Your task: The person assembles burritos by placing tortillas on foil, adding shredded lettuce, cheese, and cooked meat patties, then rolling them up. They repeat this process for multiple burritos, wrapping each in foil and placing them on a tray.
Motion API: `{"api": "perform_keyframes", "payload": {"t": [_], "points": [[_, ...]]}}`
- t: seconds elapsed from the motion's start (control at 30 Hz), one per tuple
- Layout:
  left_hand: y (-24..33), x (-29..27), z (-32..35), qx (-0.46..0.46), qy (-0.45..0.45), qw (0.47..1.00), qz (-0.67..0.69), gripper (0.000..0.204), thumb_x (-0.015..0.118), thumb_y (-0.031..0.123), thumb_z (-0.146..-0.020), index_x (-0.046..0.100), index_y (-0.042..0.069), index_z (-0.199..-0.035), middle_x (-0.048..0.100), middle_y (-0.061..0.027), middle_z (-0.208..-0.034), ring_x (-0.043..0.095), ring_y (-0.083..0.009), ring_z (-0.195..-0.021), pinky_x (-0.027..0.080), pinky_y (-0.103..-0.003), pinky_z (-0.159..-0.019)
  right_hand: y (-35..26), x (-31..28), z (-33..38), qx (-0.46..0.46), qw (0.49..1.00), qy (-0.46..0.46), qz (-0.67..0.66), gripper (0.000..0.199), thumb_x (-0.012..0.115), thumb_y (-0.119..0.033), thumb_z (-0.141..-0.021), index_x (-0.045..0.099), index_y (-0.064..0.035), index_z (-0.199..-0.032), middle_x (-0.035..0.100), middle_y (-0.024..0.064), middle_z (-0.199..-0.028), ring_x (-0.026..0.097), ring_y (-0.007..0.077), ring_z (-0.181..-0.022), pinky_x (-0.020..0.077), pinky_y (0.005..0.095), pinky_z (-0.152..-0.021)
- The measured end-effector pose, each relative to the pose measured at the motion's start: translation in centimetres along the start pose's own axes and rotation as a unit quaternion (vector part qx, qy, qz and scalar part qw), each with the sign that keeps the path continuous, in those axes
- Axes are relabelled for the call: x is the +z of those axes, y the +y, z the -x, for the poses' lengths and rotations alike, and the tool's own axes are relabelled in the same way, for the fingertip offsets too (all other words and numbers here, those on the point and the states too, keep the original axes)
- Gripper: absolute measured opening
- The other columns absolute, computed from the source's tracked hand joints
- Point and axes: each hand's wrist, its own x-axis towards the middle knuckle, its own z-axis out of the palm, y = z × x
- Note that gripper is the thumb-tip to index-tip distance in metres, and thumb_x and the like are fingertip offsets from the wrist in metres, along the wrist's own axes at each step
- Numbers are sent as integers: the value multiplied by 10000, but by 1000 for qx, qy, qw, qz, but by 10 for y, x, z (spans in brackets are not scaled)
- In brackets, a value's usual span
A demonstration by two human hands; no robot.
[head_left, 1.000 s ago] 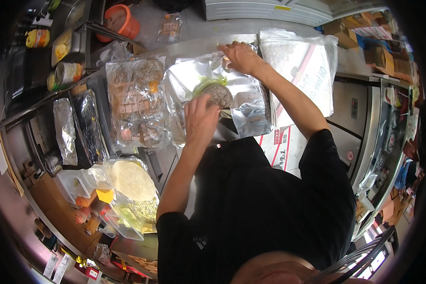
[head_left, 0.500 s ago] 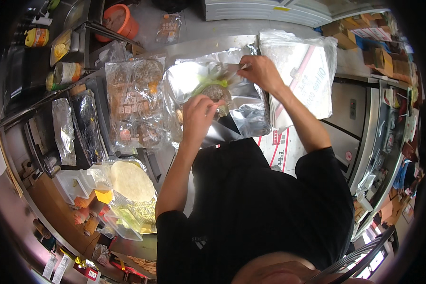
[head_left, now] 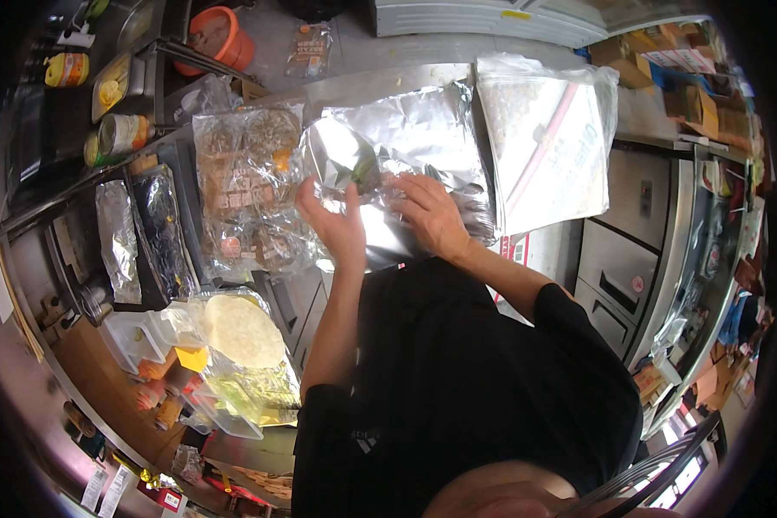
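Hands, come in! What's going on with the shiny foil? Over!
Left hand spread open at aluminium foil; right hand on it, bent. Foil partly folded, something green showing. Plastic-bagged buns close on the left.

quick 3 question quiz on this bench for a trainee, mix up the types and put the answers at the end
1. True or false: the round flatbread lies nearer the left hand than the right hand.
2. Multiple choice: what colour is the bucket at the upper left?
a) blue
b) orange
c) green
3. Fill the gap: both hands are at shiny silver ____.

Key:
1. True
2. b
3. foil
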Motion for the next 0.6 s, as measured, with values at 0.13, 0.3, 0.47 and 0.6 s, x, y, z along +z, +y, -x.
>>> {"api": "perform_keyframes", "payload": {"t": [0.13,0.3,0.47,0.6], "points": [[-17,11,-11,-244,-119,945,183,640,698,20,-782,358,-3,-1324,481,-167,-1202,516,-219,-1057,423,-311,-873,4,2,-1,-5,999,-19,26,254,590,-97,-754,640,-68,-1002,559,111,-1270,504,313,-1178,409,425,-977],[-25,0,-2,-224,-165,941,192,563,656,-39,-756,364,-1,-1237,522,-111,-1041,498,-136,-794,438,-263,-688,5,0,-2,-11,999,-21,21,272,576,-107,-750,644,-73,-1012,561,98,-1274,502,290,-1188,398,414,-984],[-26,-1,-14,-159,-184,969,50,263,723,87,-748,486,-15,-800,507,-45,-678,438,-114,-601,389,-287,-540,2,-2,-3,6,999,-29,32,291,574,-80,-748,644,-89,-1030,560,82,-1280,500,257,-1197,394,383,-938],[-18,-8,-12,-135,-163,976,47,302,729,177,-782,520,-38,-819,497,-44,-630,447,-127,-597,388,-303,-552,0,-2,-5,6,999,-15,39,328,684,-39,-651,643,-108,-969,565,55,-1269,515,247,-1188,407,371,-871]]}}
